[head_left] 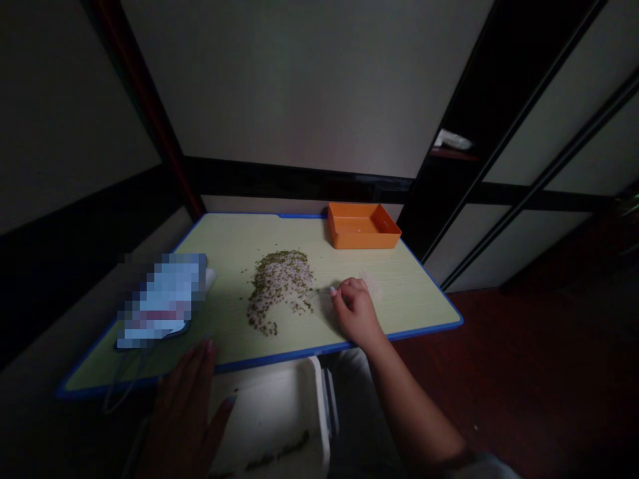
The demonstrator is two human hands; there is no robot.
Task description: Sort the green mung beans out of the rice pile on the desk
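A spread pile of small green and pale grains (pixel 282 279) lies on the pale yellow tabletop. Just right of it, my right hand (pixel 357 311) rests low over the table with fingers curled and thumb against the index finger; whatever is in the pinch is too small to make out. A thin patch of pale grains (pixel 372 285) shows beyond that hand's knuckles. My left hand (pixel 184 406), fingers stretched out, is at the table's front edge beside a white tub (pixel 269 392). Dark green grains (pixel 279 454) lie along the tub's bottom.
An orange box (pixel 367 238) stands at the table's back right corner. A phone-like object (pixel 162 303), its screen blurred, lies at the left with a looped cord. Blue edging (pixel 424 329) rims the folding table (pixel 234 233). Wall panels (pixel 299 100) rise behind.
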